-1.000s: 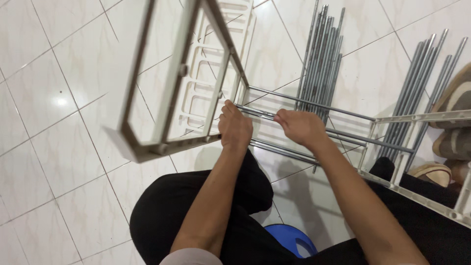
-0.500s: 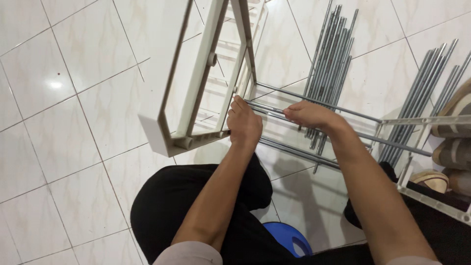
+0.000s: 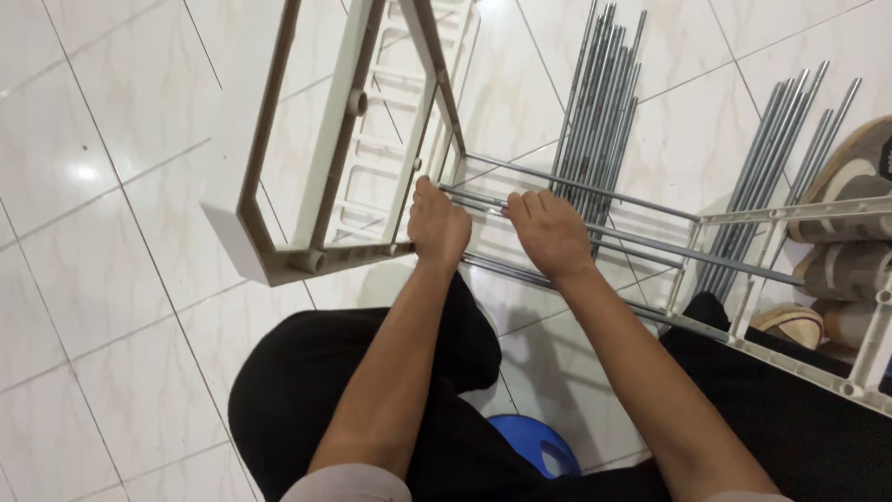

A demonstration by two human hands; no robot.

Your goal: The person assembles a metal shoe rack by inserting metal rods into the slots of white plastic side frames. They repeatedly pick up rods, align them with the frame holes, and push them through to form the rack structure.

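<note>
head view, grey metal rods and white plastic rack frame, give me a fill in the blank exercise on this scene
1. Both the left hand and the right hand grip thin grey metal ____ fitted into the white plastic rack frame.
2. Two loose bundles of spare grey rods lie on the white tiled ____.
3. The round plastic stool under the person is ____ in colour.

Missing words: rods; floor; blue
</note>
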